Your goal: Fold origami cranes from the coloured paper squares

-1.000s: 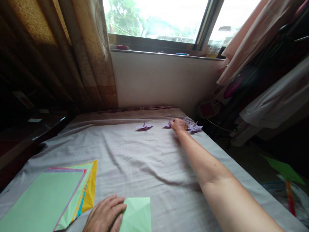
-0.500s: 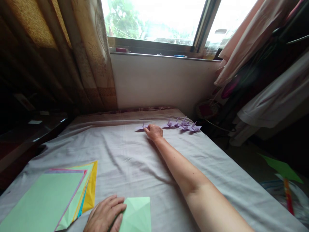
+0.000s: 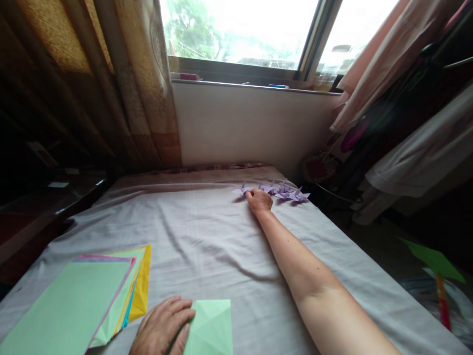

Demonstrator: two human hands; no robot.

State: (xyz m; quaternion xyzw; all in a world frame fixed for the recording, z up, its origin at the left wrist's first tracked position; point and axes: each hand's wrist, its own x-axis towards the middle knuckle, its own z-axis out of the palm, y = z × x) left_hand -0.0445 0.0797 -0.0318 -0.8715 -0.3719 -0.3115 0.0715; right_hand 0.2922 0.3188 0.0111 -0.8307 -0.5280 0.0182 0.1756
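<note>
Pinched between the thumb and fingers of my right hand (image 3: 259, 200) is a purple origami crane (image 3: 243, 190), low over the far part of the bed sheet. Part of that crane is hidden by the hand. Just right of the hand sits a cluster of several other purple paper cranes (image 3: 290, 192), by the sheet's far right edge. My left hand (image 3: 162, 325) lies near the front, fingers stretched out and resting at the left edge of a creased light green paper square (image 3: 210, 325).
A stack of coloured paper (image 3: 77, 301), light green on top, lies at the left on the white sheet (image 3: 177, 241). Curtains (image 3: 144, 98) hang at the far left below the window's side. Clothes (image 3: 417, 162) hang at the right, above a plastic bag (image 3: 458, 301) with green paper.
My right hand has moved to the right with the purple crane, closer to the other cranes. My left hand stays by the green paper.
</note>
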